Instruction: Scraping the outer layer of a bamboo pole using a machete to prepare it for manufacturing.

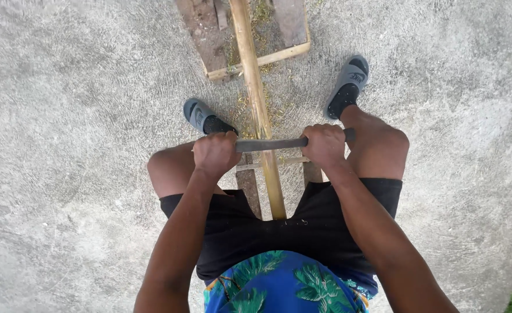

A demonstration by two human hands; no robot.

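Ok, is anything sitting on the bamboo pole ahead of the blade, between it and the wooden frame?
Nothing visible does. The blade, gripped by the left hand and right hand, lies across the bamboo pole. The pole's top looks bare up to the wooden frame; only loose shavings lie beside it.

Both hands — left hand (215, 153), right hand (324, 145) — on blade (270, 144) across bamboo pole (256, 93)

Bamboo pole (257, 98) cut off at top; blade (270, 144) ends hidden in hands.
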